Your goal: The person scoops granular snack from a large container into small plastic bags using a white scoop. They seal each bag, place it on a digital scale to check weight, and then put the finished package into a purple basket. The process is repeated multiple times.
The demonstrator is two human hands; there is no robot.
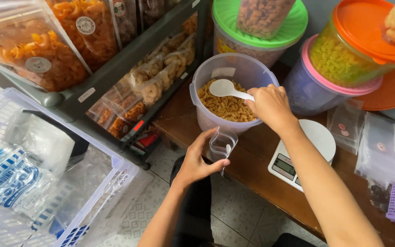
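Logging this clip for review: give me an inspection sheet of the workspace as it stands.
Surface: brown wooden table, partly bare.
Job's things: clear tub of yellowish snack pieces; white plastic scoop over them; small clear pouch, mouth open, below tub.
Clutter: white kitchen scale; empty pouches; lidded tubs.
Grippers: left hand holds pouch; right hand grips scoop.
Cables: nothing seen.
Surroundings: rack of bagged snacks; white basket of bags; tiled floor.
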